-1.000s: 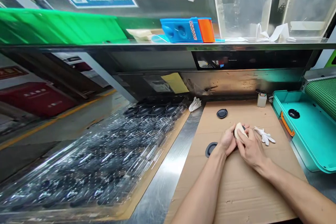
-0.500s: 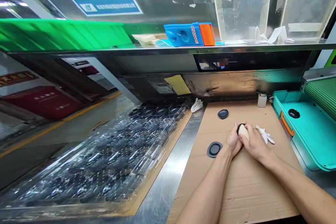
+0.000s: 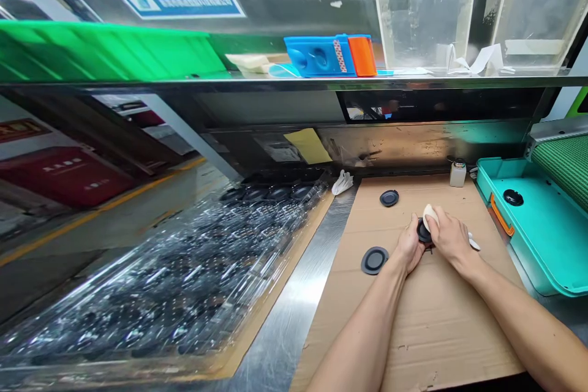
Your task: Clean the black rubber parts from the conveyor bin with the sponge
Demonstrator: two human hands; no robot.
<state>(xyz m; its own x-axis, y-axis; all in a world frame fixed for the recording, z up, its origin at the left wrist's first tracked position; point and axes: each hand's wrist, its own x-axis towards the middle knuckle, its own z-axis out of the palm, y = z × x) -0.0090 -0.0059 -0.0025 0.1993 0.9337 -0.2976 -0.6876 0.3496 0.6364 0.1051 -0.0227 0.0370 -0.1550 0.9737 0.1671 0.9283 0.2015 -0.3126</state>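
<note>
My left hand (image 3: 408, 247) grips a small black round part (image 3: 423, 231) above the cardboard sheet (image 3: 422, 324). A cream-white wad (image 3: 430, 216), perhaps a cloth or sponge, is pinched in my right hand (image 3: 451, 239) and meets the upper edge of that part. Beneath and behind the right hand, a white glove or cloth (image 3: 474, 242) is mostly hidden. To the left of my hands, a flat dark disc (image 3: 375, 260) and a smaller black round part (image 3: 389, 198) lie on the cardboard.
Right of the cardboard stands a teal tray (image 3: 546, 226) holding another black round part (image 3: 513, 197). A small bottle (image 3: 457, 174) is at the back. Clear plastic trays (image 3: 184, 269) of black parts fill the left. A metal shelf (image 3: 321, 82) crosses above.
My right hand has shifted the cream-white wad from the front of the black part up to its upper edge, baring its dark face. The right hand now covers more of the white glove.
</note>
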